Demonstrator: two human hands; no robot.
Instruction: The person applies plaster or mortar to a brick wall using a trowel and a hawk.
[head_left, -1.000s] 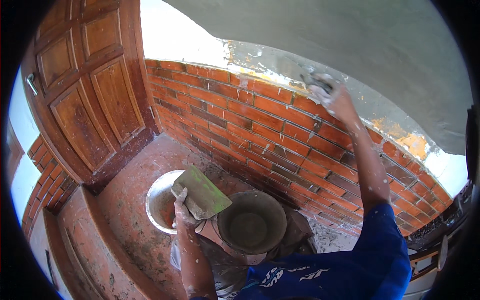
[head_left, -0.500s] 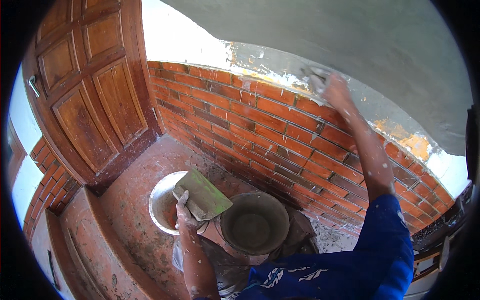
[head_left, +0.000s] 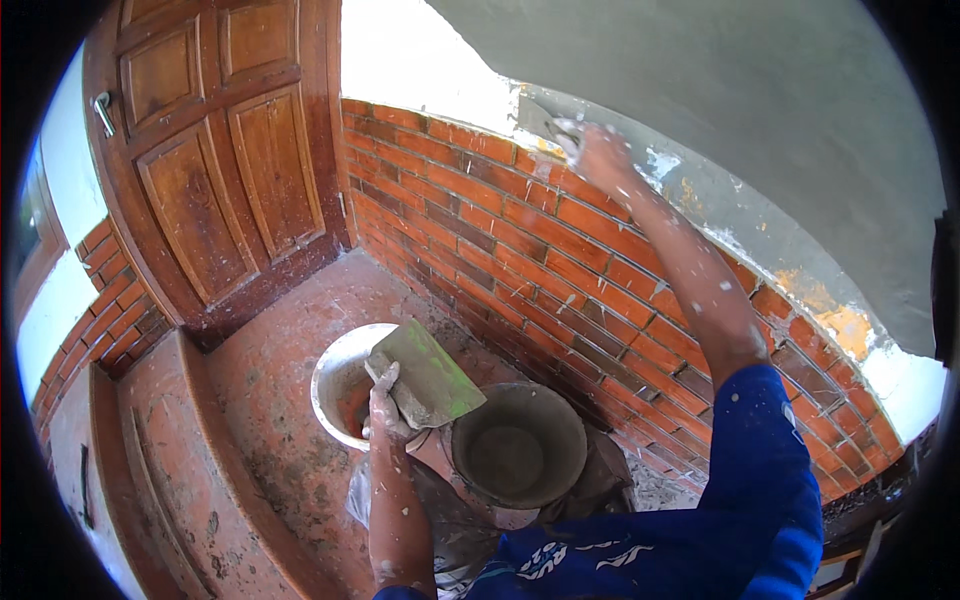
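Observation:
My right hand [head_left: 600, 158] is closed on a trowel [head_left: 538, 118], which lies against the wall just above the top row of bricks. Part of the trowel is hidden by the fingers. Smooth grey plaster [head_left: 700, 70] covers the wall above, and patchy white and yellow spots [head_left: 690, 195] show along its lower border. Lower down, my left hand [head_left: 388, 408] grips a green rectangular plasterer's board [head_left: 438, 366] smeared with grey mortar. That board is held over the white bucket [head_left: 322, 392] and beside the rim of the dark bucket [head_left: 578, 455]. Pale splashes mark both forearms.
A red brick wall face [head_left: 560, 260] runs along the right. At the left stand a brown panelled door [head_left: 215, 180] and curved red steps [head_left: 215, 440]. Grey mortar crumbs [head_left: 655, 480] lie on the ground by the wall's foot.
My right hand has swept the trowel leftward along the strip above the bricks, leaving fresh grey over patches there. The view has shifted slightly; my left hand still holds the board over the buckets.

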